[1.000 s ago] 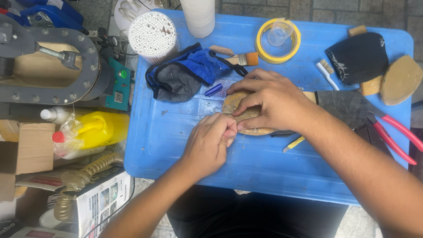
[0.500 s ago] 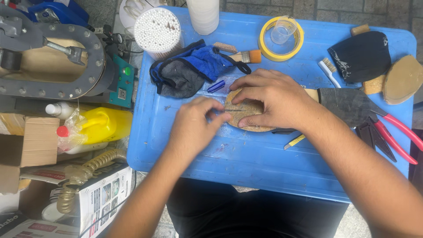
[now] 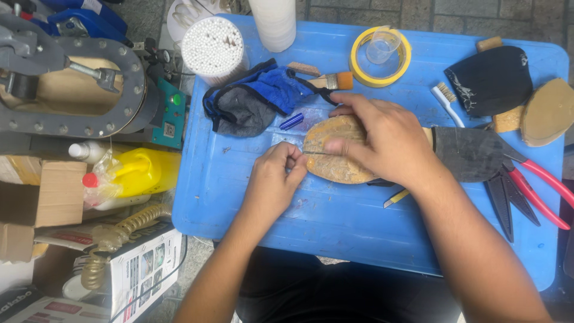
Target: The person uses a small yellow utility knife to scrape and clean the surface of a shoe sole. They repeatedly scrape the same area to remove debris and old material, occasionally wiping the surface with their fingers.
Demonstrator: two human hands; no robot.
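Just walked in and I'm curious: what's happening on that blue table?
A person is working on a tan shoe sole lying on the blue table. The right hand presses down on the sole and steadies it, while the left hand pinches something thin at its edge; what exactly is too small to tell. A blue cloth, a roll of yellow tape, a brush and red-handled pliers lie around.

head camera, looking steeply down, close

table (image 3: 251, 197) – smooth blue plastic | sole (image 3: 335, 161) – rough tan leather | cloth (image 3: 257, 101) – matt blue fabric
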